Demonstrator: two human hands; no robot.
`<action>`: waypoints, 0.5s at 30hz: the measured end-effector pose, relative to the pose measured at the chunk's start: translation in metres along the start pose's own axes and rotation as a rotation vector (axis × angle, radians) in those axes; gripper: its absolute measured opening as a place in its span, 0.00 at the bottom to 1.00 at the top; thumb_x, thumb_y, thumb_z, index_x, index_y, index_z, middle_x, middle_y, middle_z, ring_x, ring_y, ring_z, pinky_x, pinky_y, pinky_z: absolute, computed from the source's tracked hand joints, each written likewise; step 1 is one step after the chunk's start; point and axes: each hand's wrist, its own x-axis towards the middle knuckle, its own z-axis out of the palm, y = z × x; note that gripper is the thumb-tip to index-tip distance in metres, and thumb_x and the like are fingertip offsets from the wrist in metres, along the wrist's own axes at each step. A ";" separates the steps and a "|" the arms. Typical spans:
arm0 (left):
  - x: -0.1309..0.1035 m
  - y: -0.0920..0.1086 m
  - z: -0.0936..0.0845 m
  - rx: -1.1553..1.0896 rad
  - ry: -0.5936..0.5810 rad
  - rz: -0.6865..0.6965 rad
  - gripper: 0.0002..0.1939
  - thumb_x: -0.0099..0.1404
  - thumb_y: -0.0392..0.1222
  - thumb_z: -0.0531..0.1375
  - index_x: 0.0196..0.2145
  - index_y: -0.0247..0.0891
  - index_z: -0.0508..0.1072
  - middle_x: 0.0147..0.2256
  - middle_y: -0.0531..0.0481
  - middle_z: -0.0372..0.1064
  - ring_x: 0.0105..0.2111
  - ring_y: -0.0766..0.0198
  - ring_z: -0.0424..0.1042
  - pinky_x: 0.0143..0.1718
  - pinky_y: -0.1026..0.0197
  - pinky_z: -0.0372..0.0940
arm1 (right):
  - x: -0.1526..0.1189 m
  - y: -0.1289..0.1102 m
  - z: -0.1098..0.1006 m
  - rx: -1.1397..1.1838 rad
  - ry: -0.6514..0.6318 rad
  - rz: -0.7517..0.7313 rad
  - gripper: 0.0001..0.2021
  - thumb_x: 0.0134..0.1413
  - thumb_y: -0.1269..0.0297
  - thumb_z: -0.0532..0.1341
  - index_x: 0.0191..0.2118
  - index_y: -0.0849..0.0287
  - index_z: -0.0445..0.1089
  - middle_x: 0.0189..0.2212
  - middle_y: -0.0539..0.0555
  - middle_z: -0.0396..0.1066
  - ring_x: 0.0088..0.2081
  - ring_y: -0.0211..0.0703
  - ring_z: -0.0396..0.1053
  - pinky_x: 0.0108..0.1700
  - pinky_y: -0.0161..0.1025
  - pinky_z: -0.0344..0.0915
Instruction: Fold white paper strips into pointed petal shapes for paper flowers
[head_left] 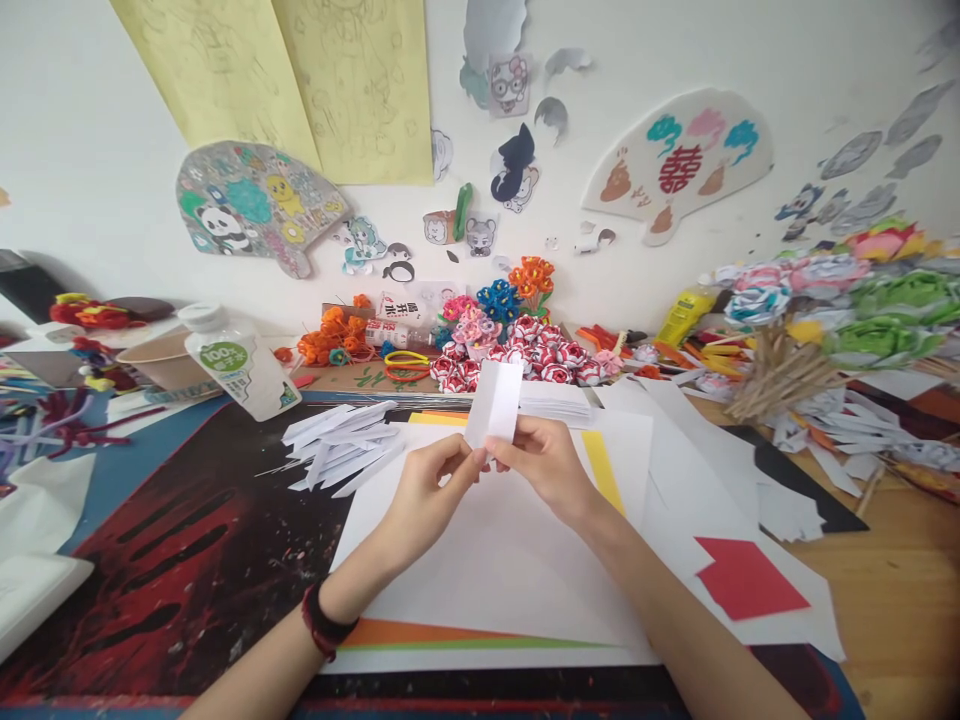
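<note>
A small white paper strip [495, 400] with a lengthwise crease stands upright between my two hands, above a large white sheet [495, 560]. Its lower left edge is pinched by my left hand [442, 475], which has a dark band on the wrist. My right hand [536, 455] grips the lower right part, thumb on the front and fingers behind. Left of the hands lies a loose pile of folded white strips [341, 445]. Just behind the held strip is a stack of white paper pieces [556, 405].
A white glue bottle [240, 365] stands at the back left. Paper flowers [540, 355] line the wall side. A red paper piece [752, 578] lies at the right, near a bundle of sticks [780, 370]. A white box [37, 595] sits at the left edge.
</note>
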 end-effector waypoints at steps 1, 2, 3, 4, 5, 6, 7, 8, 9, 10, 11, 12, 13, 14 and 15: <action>0.000 0.000 0.000 -0.014 0.000 -0.004 0.18 0.67 0.49 0.54 0.25 0.35 0.68 0.23 0.53 0.64 0.23 0.69 0.60 0.25 0.67 0.56 | 0.000 0.000 0.000 -0.006 0.006 -0.005 0.07 0.50 0.64 0.66 0.30 0.63 0.74 0.25 0.51 0.71 0.26 0.36 0.67 0.30 0.34 0.65; 0.000 -0.001 0.000 -0.024 -0.002 -0.007 0.18 0.67 0.50 0.55 0.25 0.35 0.67 0.23 0.53 0.63 0.22 0.69 0.60 0.25 0.67 0.56 | -0.001 0.000 0.001 -0.011 0.013 -0.008 0.07 0.50 0.64 0.66 0.29 0.63 0.74 0.24 0.51 0.71 0.26 0.36 0.66 0.30 0.33 0.64; 0.000 -0.002 0.000 -0.029 -0.005 -0.009 0.18 0.67 0.50 0.55 0.25 0.35 0.67 0.23 0.53 0.63 0.23 0.69 0.60 0.25 0.67 0.56 | -0.001 -0.001 0.001 -0.015 0.019 -0.007 0.07 0.50 0.63 0.66 0.29 0.63 0.74 0.25 0.51 0.71 0.26 0.36 0.66 0.30 0.34 0.64; 0.001 -0.002 0.000 -0.032 -0.008 -0.012 0.18 0.67 0.50 0.55 0.25 0.35 0.67 0.23 0.53 0.63 0.23 0.69 0.60 0.25 0.66 0.56 | -0.001 -0.001 0.001 -0.017 0.023 -0.004 0.07 0.50 0.63 0.66 0.29 0.63 0.74 0.25 0.52 0.72 0.27 0.37 0.67 0.30 0.34 0.64; 0.001 -0.002 0.000 -0.035 -0.013 -0.014 0.18 0.67 0.50 0.54 0.25 0.35 0.67 0.23 0.53 0.64 0.23 0.68 0.61 0.25 0.66 0.56 | -0.001 -0.002 0.001 -0.018 0.024 0.000 0.08 0.50 0.63 0.66 0.29 0.63 0.74 0.25 0.52 0.72 0.27 0.37 0.67 0.30 0.34 0.65; 0.001 -0.002 -0.001 -0.040 -0.021 -0.015 0.19 0.68 0.50 0.53 0.25 0.35 0.68 0.23 0.52 0.64 0.24 0.68 0.62 0.26 0.66 0.57 | -0.001 -0.002 0.001 -0.016 0.024 0.005 0.08 0.50 0.62 0.66 0.29 0.63 0.74 0.25 0.52 0.72 0.27 0.38 0.68 0.30 0.35 0.65; 0.001 -0.002 -0.001 -0.047 -0.029 -0.014 0.19 0.68 0.50 0.52 0.25 0.35 0.68 0.24 0.52 0.65 0.25 0.68 0.62 0.26 0.66 0.57 | -0.001 -0.003 0.001 -0.015 0.021 0.006 0.08 0.50 0.62 0.66 0.30 0.63 0.74 0.25 0.52 0.72 0.27 0.38 0.68 0.31 0.35 0.65; 0.001 -0.001 -0.001 -0.053 -0.034 -0.010 0.19 0.68 0.50 0.52 0.26 0.35 0.68 0.24 0.52 0.65 0.25 0.68 0.63 0.27 0.66 0.57 | -0.001 -0.003 0.001 -0.016 0.017 0.003 0.08 0.51 0.62 0.65 0.30 0.63 0.74 0.25 0.52 0.72 0.27 0.38 0.68 0.31 0.35 0.65; 0.000 0.000 -0.001 -0.059 -0.037 -0.003 0.18 0.68 0.49 0.53 0.26 0.35 0.68 0.24 0.52 0.65 0.25 0.68 0.62 0.27 0.66 0.57 | -0.001 -0.003 0.001 -0.018 0.014 -0.003 0.08 0.51 0.62 0.65 0.30 0.63 0.74 0.25 0.52 0.71 0.27 0.38 0.68 0.31 0.35 0.65; 0.000 0.000 -0.001 -0.062 -0.040 0.007 0.17 0.68 0.49 0.53 0.26 0.35 0.68 0.24 0.52 0.64 0.24 0.68 0.62 0.26 0.66 0.57 | -0.002 -0.002 0.001 -0.020 0.015 -0.011 0.08 0.51 0.62 0.65 0.30 0.63 0.73 0.25 0.52 0.71 0.27 0.37 0.67 0.31 0.35 0.65; 0.000 0.001 -0.001 -0.062 -0.038 0.019 0.16 0.67 0.48 0.55 0.26 0.35 0.67 0.24 0.53 0.64 0.24 0.69 0.61 0.26 0.67 0.56 | -0.002 -0.002 0.001 -0.023 0.018 -0.019 0.08 0.51 0.62 0.65 0.29 0.63 0.73 0.25 0.52 0.71 0.27 0.37 0.67 0.30 0.34 0.65; 0.000 0.002 -0.001 -0.059 -0.036 0.032 0.15 0.67 0.47 0.56 0.26 0.35 0.67 0.24 0.53 0.63 0.24 0.69 0.60 0.26 0.67 0.56 | -0.002 -0.001 0.000 -0.027 0.023 -0.024 0.08 0.51 0.63 0.65 0.29 0.63 0.73 0.24 0.51 0.71 0.26 0.36 0.66 0.30 0.34 0.64; 0.000 0.002 -0.001 -0.056 -0.035 0.042 0.15 0.67 0.47 0.56 0.26 0.35 0.67 0.24 0.54 0.63 0.24 0.70 0.60 0.26 0.67 0.56 | -0.002 0.000 0.000 -0.030 0.029 -0.025 0.08 0.51 0.63 0.65 0.29 0.63 0.73 0.24 0.51 0.71 0.26 0.36 0.66 0.30 0.33 0.64; 0.000 0.002 -0.001 -0.052 -0.040 0.045 0.15 0.67 0.47 0.56 0.25 0.35 0.66 0.23 0.54 0.63 0.24 0.69 0.60 0.26 0.67 0.56 | -0.002 0.001 0.000 -0.030 0.034 -0.024 0.07 0.51 0.63 0.66 0.29 0.63 0.73 0.24 0.51 0.71 0.26 0.35 0.66 0.30 0.33 0.64; 0.000 0.001 -0.002 -0.046 -0.047 0.040 0.16 0.67 0.47 0.56 0.25 0.35 0.66 0.23 0.54 0.63 0.24 0.69 0.61 0.26 0.67 0.56 | -0.002 0.002 0.000 -0.028 0.035 -0.022 0.08 0.51 0.63 0.66 0.29 0.63 0.73 0.24 0.51 0.71 0.26 0.35 0.66 0.30 0.33 0.64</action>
